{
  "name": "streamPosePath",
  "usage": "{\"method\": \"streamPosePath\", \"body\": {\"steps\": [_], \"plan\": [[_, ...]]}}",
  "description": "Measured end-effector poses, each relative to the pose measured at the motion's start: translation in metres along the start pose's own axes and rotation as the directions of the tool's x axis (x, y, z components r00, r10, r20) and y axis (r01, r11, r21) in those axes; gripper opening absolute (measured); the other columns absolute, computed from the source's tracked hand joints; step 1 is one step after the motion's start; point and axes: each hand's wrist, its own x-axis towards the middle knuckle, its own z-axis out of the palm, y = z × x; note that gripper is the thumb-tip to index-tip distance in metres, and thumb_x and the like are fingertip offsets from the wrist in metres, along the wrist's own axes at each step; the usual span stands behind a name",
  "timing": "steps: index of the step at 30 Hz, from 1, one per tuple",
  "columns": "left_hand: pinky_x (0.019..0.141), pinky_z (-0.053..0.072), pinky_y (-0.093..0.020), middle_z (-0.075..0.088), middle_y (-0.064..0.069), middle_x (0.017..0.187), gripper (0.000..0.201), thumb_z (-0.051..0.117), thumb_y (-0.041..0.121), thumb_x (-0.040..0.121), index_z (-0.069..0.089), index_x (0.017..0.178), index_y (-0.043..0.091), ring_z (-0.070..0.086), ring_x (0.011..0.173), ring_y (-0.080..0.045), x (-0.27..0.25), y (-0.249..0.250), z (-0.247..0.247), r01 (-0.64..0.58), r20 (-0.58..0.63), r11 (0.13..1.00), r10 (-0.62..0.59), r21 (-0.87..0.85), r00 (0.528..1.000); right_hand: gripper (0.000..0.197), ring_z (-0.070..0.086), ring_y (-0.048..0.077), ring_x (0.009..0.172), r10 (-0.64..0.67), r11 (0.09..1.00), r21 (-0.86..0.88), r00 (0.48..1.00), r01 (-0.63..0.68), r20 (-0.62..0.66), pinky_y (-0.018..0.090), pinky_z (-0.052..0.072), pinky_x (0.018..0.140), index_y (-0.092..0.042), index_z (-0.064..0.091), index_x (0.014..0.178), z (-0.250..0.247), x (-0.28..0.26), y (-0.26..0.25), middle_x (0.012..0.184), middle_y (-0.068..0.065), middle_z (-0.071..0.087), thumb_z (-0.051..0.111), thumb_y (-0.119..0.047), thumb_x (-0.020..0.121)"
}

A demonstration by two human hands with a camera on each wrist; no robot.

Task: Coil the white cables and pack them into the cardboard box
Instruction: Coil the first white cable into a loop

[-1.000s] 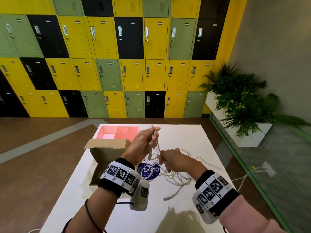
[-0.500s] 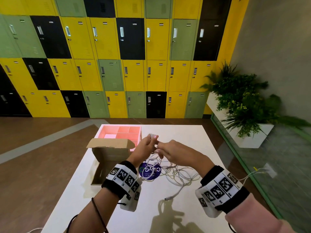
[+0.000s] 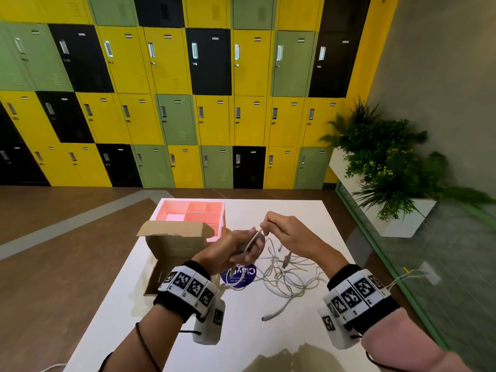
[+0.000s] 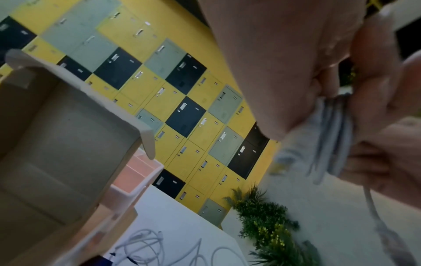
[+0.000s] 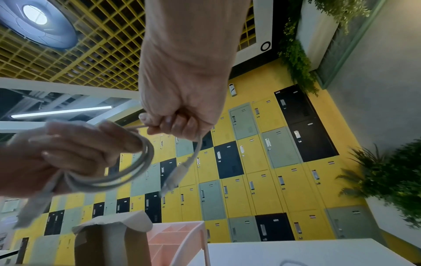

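Up above the white table (image 3: 281,342), both hands work on one white cable (image 5: 127,172). The left hand (image 3: 233,251) has its fingers curled round a small coil of it, and the right hand (image 3: 290,234) pinches the same cable just past the coil, with the plug end dangling below its fingers in the right wrist view. More loose white cables (image 3: 290,277) lie tangled on the table under the hands, some crossing a round blue sticker (image 3: 239,273). To the left stands the open cardboard box (image 3: 171,253), flap raised, and behind it, touching or nearly so, a pink tray (image 3: 193,213) with compartments. Beyond the table are yellow, green and black lockers (image 3: 174,103) and a planter of green plants (image 3: 389,167) on the right.

Half a second ago the two hands met fingertip to fingertip at about the same height; now the right hand sits higher and slightly apart from the left, with a short stretch of cable between them.

Whether the box holds anything cannot be told, since the left forearm covers part of its opening. The left wrist view is blurred close to the fingers, showing only a few grey-white strands.
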Motion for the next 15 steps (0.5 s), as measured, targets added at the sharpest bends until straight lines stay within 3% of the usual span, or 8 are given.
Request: {"method": "streamPosePath", "body": {"steps": [3, 7, 11, 15], "plan": [[0.044, 0.031, -0.016, 0.039, 0.002, 0.050, 0.034, 0.037, 0.030, 0.099, 0.052, 0.075, 0.012, 0.027, 0.033, -0.002, 0.002, 0.000, -0.003, 0.037, 0.092, 0.980, -0.019, -0.196, 0.996, 0.026, 0.037, 0.006, 0.054, 0.035, 0.996, 0.088, 0.999, -0.032, -0.037, 0.020, 0.029, 0.053, -0.011, 0.050, 0.096, 0.003, -0.003, 0.002, 0.068, 0.010, 0.051, 0.044, -0.036, 0.098], [0.043, 0.018, -0.017, 0.043, 0.007, 0.049, 0.032, 0.039, 0.030, 0.096, 0.049, 0.069, 0.014, 0.032, 0.032, 0.002, 0.005, 0.004, -0.005, 0.084, 0.177, 0.938, -0.025, -0.337, 0.984, 0.028, 0.031, 0.006, 0.048, 0.060, 0.990, 0.133, 0.997, -0.053, -0.055, 0.018, 0.026, 0.048, -0.013, 0.047, 0.099, 0.011, -0.005, 0.004, 0.060, 0.002, 0.040, 0.038, -0.039, 0.099], [0.040, 0.014, -0.017, 0.038, 0.009, 0.049, 0.032, 0.040, 0.030, 0.096, 0.045, 0.068, 0.016, 0.028, 0.032, 0.001, 0.007, 0.006, -0.004, 0.096, 0.130, 0.942, -0.057, -0.321, 0.990, 0.040, 0.033, 0.005, 0.053, 0.084, 0.985, 0.151, 0.996, -0.079, -0.026, 0.022, 0.029, 0.054, -0.006, 0.052, 0.096, 0.020, -0.007, 0.010, 0.063, -0.002, 0.041, 0.033, -0.040, 0.101], [0.038, 0.020, -0.015, 0.033, 0.010, 0.050, 0.032, 0.037, 0.030, 0.098, 0.043, 0.070, 0.016, 0.021, 0.034, -0.001, 0.007, 0.005, -0.003, 0.073, 0.029, 0.952, -0.067, -0.298, 0.997, 0.033, 0.037, 0.009, 0.056, 0.100, 0.987, 0.124, 0.994, -0.104, 0.040, 0.029, 0.030, 0.056, -0.017, 0.050, 0.098, 0.026, -0.010, 0.013, 0.064, 0.000, 0.045, 0.034, -0.045, 0.100]]}}
